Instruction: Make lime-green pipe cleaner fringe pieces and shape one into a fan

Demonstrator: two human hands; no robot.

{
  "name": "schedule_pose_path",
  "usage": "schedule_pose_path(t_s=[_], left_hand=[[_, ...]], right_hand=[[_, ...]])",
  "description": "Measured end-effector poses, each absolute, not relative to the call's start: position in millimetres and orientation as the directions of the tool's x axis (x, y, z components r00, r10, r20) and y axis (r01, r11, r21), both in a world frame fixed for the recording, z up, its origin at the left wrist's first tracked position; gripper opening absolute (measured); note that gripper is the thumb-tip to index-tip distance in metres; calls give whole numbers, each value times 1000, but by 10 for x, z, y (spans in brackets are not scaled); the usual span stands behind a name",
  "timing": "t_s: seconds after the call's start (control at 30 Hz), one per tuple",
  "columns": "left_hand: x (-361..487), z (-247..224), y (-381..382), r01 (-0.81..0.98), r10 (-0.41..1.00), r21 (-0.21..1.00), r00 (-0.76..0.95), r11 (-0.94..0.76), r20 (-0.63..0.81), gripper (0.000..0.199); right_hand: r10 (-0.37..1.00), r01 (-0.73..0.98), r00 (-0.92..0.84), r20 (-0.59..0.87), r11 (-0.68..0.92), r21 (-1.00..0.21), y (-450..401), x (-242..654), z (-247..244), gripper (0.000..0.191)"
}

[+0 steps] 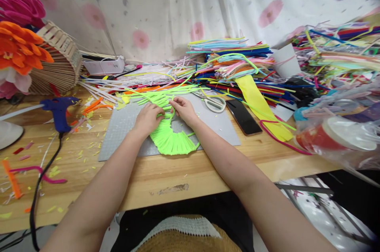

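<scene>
A curved band of bright green pipe cleaners (175,144), set side by side like a fan, lies on a grey cutting mat (218,133). My left hand (148,118) has its fingers curled on the left edge of this band. On the other side of the curve, my right hand (184,110) pinches a green pipe cleaner (173,115) between thumb and fingertips. The fingertips of both hands are close together, and parts of the band are hidden under them. Several loose green pipe cleaners (145,96) lie just beyond the hands.
Scissors (215,104) and a phone (244,116) lie right of the hands. A blue glue gun (61,113) with a cord stands left, near a basket (56,58) of fuzzy flowers. Pipe-cleaner bundles (234,60) line the back. At right stands a bagged cup (332,133).
</scene>
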State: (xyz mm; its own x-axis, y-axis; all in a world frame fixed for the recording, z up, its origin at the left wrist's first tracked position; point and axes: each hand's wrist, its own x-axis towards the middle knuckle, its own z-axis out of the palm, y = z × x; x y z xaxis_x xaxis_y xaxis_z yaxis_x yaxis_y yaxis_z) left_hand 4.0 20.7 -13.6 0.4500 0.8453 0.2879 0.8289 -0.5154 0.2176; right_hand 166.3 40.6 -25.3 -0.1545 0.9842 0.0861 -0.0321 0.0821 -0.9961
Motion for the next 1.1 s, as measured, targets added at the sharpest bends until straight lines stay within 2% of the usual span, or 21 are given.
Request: schedule_pose_path(t_s=[0.1,0.2,0.37,0.5,0.67,0.73,0.83,0.93,1.1], left_hand=[[88,-146,203,833,842,198,453,-517,292,12],[107,-170,204,845,876,280,370,-456,310,11],[98,-200,205,864,929,400,178,-305,324,9],[118,-194,189,863,922,385,204,-328,330,9],[131,-197,162,868,901,350,213,-352,377,9],[120,-207,154,863,895,346,230,-369,382,7],[91,-230,153,841,883,349,276,-414,381,6],[67,-245,160,835,875,342,296,-432,382,9],[60,-229,148,795,830,323,363,-513,425,19]], right_hand=[[987,-49,-143,70,63,-997,392,1658,-236,37],[981,-17,-186,61,59,-998,365,1676,-214,33],[939,293,-344,-13,94,-951,333,1698,-222,22],[932,423,-362,-23,142,-895,344,1673,-231,17],[962,503,-268,-57,89,-860,414,1631,-254,20],[973,496,-220,-65,55,-867,444,1622,-275,21],[980,378,-194,-54,24,-925,454,1635,-289,17],[960,250,-277,-36,36,-968,426,1672,-258,31],[938,288,-347,-29,77,-954,392,1705,-189,34]])
